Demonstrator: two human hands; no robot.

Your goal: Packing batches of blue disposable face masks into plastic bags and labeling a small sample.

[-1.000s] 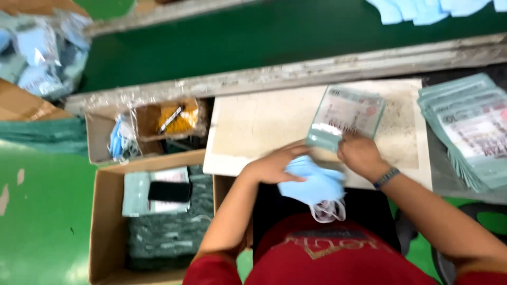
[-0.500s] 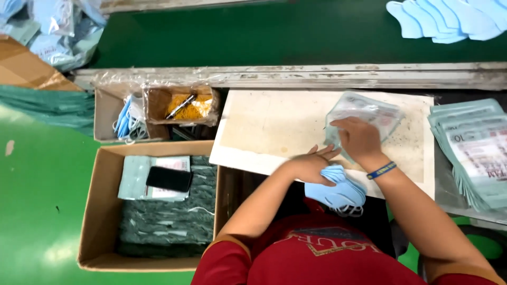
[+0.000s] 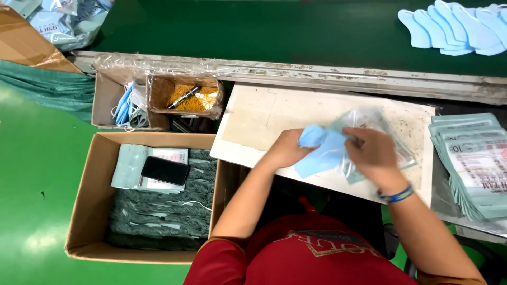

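Light-blue face masks (image 3: 325, 150) half inside a clear plastic pouch (image 3: 369, 140), above the white board (image 3: 264, 116).

- 2 hands: left (image 3: 285, 150), right (image 3: 372, 153), both at centre.
- 1 clear bag (image 3: 377, 132) btwn them, w/ 1 bundle of blue masks (image 3: 325, 150).
- 1 board (image 3: 264, 113) as desk top.
- 1 big cardboard box (image 3: 87, 200) at 8 o'clock; 1 black phone (image 3: 165, 170) in it.
- 2 small boxes at 10 o'clock: 1 w/ masks (image 3: 108, 103), 1 w/ yellow bands (image 3: 158, 95) plus 1 pen (image 3: 184, 97).
- 1 stack of packets (image 3: 470, 163) at 3 o'clock.
- Loose masks (image 3: 454, 26) at 1 o'clock: approx 7, overlapping, can't count exactly.
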